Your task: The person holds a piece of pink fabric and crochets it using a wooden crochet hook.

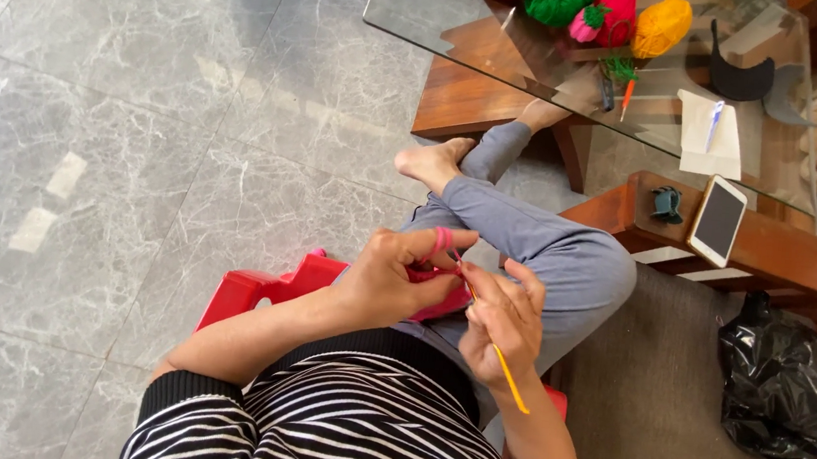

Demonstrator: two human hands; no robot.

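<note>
My left hand [394, 278] grips a small pink crochet piece [442, 301], with pink yarn wound around its raised index finger [442, 239]. My right hand [503, 314] pinches an orange crochet hook [511, 377], whose tip meets the pink piece between the two hands. Both hands hover over my lap, above grey trousers [546, 253]. I sit on a red plastic stool [258, 290].
A glass table [429, 12] ahead carries green, pink and yellow yarn balls [614, 10], a paper with a pen, and a black visor. A phone [718, 219] lies on a wooden bench arm. A black plastic bag [781, 385] sits at right. Grey marble floor spreads left.
</note>
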